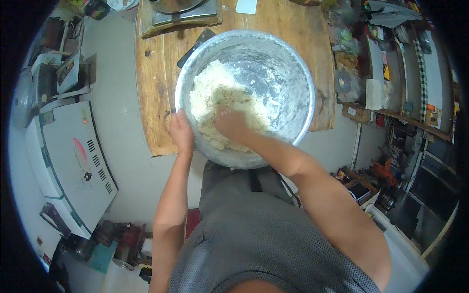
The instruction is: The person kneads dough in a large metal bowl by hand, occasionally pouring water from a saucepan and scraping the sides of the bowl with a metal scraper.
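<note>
A large metal bowl (307, 91) stands at the near edge of the wooden table, close against my body, with dry flour streaked over its inner wall. Pale, shaggy dough (212, 78) fills its left and near side. My right hand (230, 121) presses down into the middle of the dough; it is blurred, and its fingers are hidden. At the bowl's left rim, my left hand (181, 130) grips the edge with the thumb on top. A cleaver (196, 47) with a black handle lies on the table, just beyond the bowl's upper left rim.
The wooden table (157, 91) carries a scale (185, 16) on a board at the back left and a white card (246, 6). To my right are cluttered shelves (399, 106). A white cabinet-like appliance (75, 161) with vents stands at the left.
</note>
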A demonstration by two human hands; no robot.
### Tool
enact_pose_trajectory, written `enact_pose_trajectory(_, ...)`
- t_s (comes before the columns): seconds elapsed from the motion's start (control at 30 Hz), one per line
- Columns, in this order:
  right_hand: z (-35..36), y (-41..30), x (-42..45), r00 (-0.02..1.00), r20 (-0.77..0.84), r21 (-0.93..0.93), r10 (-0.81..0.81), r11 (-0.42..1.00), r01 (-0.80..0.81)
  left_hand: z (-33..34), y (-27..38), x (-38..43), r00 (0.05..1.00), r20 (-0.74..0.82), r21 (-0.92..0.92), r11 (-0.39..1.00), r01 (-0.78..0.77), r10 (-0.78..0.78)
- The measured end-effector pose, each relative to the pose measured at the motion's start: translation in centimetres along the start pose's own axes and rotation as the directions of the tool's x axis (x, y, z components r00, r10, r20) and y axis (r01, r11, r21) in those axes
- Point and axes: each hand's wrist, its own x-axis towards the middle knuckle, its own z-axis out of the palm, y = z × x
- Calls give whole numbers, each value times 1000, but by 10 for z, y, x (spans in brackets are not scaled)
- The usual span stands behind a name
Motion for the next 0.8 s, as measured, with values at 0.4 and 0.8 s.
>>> enact_pose_trajectory(0.4, 9, 34, 91, 987, -160, 2, -21, 1000, 21, -7, 8, 7, 994, 64, 14, 995, -94, 93)
enact_pose_trajectory(0.8, -48, 162, 38, 895, -73, 753, 441, 612, -240, -7, 12, 64, 957, 248, 72, 982, -175, 152)
